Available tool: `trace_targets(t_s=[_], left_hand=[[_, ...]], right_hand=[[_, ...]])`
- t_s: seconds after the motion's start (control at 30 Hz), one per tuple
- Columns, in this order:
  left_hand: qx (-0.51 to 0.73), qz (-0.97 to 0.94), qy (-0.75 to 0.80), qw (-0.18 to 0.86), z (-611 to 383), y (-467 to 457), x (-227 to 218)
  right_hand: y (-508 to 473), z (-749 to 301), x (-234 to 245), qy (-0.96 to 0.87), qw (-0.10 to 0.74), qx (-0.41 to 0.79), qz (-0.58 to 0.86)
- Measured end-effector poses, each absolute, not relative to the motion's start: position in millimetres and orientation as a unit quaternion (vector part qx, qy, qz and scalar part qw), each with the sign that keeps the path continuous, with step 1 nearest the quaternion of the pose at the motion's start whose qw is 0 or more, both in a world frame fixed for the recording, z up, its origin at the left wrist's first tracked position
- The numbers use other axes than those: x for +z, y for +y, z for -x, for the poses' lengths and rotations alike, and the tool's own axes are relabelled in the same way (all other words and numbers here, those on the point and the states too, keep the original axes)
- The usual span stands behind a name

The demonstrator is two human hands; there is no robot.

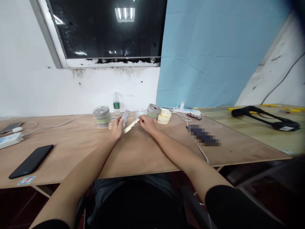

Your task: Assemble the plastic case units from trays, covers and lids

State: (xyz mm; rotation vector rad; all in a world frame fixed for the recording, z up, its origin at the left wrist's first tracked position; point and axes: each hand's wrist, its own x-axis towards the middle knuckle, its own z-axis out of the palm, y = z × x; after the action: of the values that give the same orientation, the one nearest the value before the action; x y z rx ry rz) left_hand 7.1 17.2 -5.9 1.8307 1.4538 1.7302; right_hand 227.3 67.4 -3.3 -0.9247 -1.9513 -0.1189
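Above the wooden table, my left hand [116, 128] is closed around a pale grey strip [125, 116] that sticks up past the fingers. My right hand [147, 123] pinches the upper end of a cream strip [131, 126] with a wavy edge. This strip slants down toward my left hand; whether it touches those fingers I cannot tell. Behind my left hand stands a stack of grey and green rolled bands [102, 116]. Beyond my right hand sit another grey and green roll [153, 110] and a stack of cream rolls [164, 116].
A water bottle [116, 103] stands by the wall. A black phone [31, 161] lies at the left front, near a white power strip [10, 140]. Another power strip [187, 111] with cables is at the back right. A black strap-like frame [264, 117] rests on the neighbouring table.
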Motion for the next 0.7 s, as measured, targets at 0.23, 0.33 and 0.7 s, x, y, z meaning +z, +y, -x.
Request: trace_targets(t_s=[0.23,0.33,0.7], left_hand=[[0.626,-0.583,0.5,0.133,-3.5,21.4,-3.0],[0.61,-0.609,0.49,0.133,-6.6,16.1,0.1],[0.543,-0.692,0.458,0.128,-9.5,20.9,-16.6]], right_hand=[[77.0,-236.8,7.0,-0.683,0.557,-0.041,0.47],[90.9,-261.2,18.1,-0.555,0.632,-0.036,0.539],[109.1,-351.9,10.0,-0.309,0.708,-0.029,0.634]])
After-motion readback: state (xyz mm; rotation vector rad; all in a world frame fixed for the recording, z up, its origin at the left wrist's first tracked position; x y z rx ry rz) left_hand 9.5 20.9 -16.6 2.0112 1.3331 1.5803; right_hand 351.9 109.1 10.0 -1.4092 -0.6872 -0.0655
